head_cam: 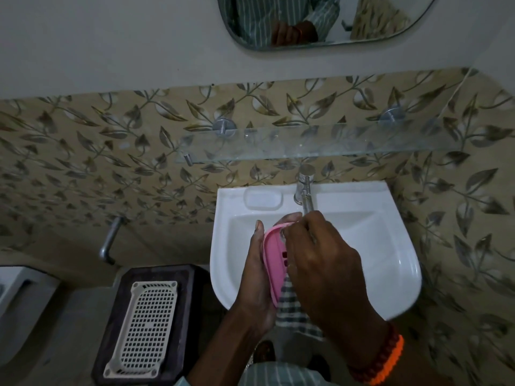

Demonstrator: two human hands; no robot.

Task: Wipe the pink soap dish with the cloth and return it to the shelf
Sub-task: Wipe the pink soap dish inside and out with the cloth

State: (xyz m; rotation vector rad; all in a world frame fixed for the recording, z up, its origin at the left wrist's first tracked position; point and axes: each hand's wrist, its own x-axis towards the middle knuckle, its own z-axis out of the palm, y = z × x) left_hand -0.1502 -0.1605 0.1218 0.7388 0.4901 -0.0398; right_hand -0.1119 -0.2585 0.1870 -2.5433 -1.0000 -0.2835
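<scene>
My left hand (pixel 257 277) grips the pink soap dish (pixel 274 257) on edge, tilted upright over the white sink (pixel 390 246). My right hand (pixel 323 263) presses against the dish's inner face and holds a checked cloth (pixel 289 307), whose tail hangs below the dish. Most of the cloth is hidden under my right hand. The glass shelf (pixel 320 143) on the wall above the tap holds nothing.
A chrome tap (pixel 305 188) stands at the sink's back, just beyond my right hand. To the left sits a dark stool (pixel 117 330) with a white perforated tray (pixel 145 327) on it. A mirror (pixel 320 20) hangs high on the wall. A pipe (pixel 110 240) juts from the wall.
</scene>
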